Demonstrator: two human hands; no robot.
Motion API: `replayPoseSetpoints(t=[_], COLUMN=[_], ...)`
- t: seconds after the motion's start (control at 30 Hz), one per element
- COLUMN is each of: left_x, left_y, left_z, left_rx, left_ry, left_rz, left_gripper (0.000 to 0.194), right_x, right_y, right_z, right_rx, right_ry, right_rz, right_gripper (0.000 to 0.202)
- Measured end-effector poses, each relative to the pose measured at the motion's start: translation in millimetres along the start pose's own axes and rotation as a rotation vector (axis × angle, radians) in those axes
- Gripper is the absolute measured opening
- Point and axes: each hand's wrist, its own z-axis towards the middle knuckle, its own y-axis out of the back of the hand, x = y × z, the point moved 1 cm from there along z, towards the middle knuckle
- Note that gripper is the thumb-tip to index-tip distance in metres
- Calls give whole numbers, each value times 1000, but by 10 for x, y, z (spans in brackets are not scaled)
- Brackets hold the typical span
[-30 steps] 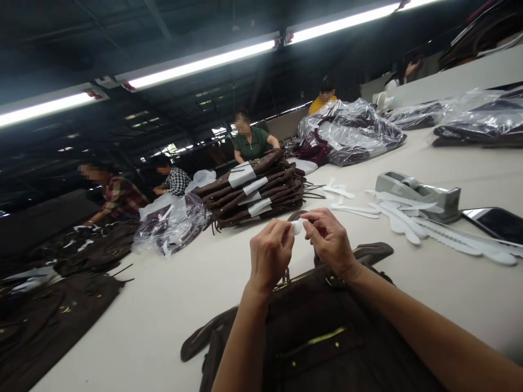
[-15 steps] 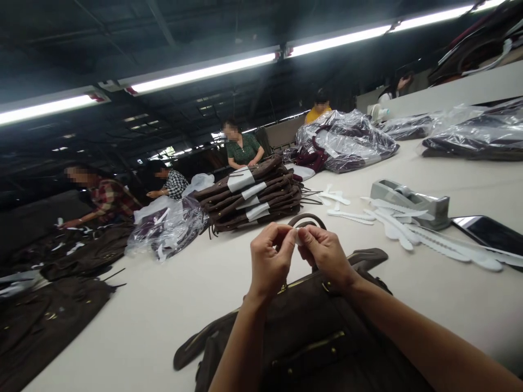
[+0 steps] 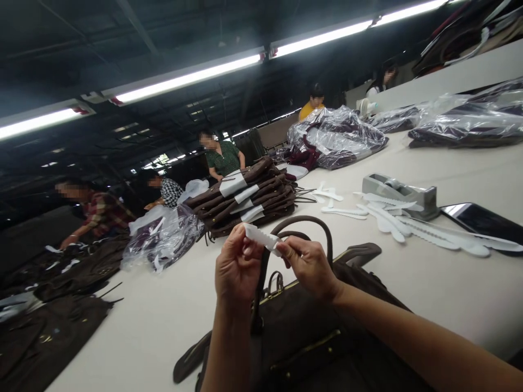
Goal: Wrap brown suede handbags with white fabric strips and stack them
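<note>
A white strip with a toothed edge [image 3: 261, 238] stretches between my two hands in the head view. My left hand [image 3: 236, 269] pinches its left end between thumb and fingers. At the other end, the fingertips of my right hand [image 3: 309, 265] grip it. Right below and behind the hands stands a dark brown handbag [image 3: 298, 337] with gold zips. Its looped handles [image 3: 322, 224] rise behind the strip. My forearms cover part of the bag.
Several loose white toothed strips [image 3: 441, 235] lie at the right, by a grey tape dispenser [image 3: 423, 198] and a phone [image 3: 486, 223]. Stacked brown bags [image 3: 253, 198] and plastic-wrapped bags [image 3: 343, 139] stand farther back on the white table [image 3: 134, 337]. Several people work beyond.
My hands were pressed together over a small white bit; now they have moved apart, left hand leftward, with the strip spread between them. The bag's handles show more.
</note>
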Motion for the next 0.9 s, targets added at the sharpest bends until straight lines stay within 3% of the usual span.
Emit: replayPoseSetpoints(t=[0.07,0.17,0.23,0.3,0.37,0.47,0.57,0.73,0.83,0.9], left_x=[9,-12,-51,-95,-141,-221,-259,8,277,430], left_y=[-4,-42,-86,-142,-194,-213,-124,186,342,357], left_z=[-2,-72,-169,-288,-395,-449,-312,182,388,411], left_rx=[1,42,80,122,147,116,47,25,-27,33], left_ry=[-8,-93,-147,-172,-185,-162,-92,48,-10,-71], left_rz=[16,161,274,370,421,389,293,227,489,734], left_gripper=[25,23,21,19,19,19,20,29,32,35], right_x=[70,234,366,465,494,426,324,55,-179,-289], right_y=[84,285,396,424,361,202,111,176,265,334], right_z=[-37,-31,22,96,157,195,201,217,243,275], right_rx=[-31,-218,-278,-142,78,261,318,266,162,80], right_ry=[101,310,409,457,467,422,323,152,75,6], right_rz=[-95,-238,-300,-301,-225,-79,-55,-320,-422,-391], right_gripper=[32,8,24,48,50,21,30,33,34,35])
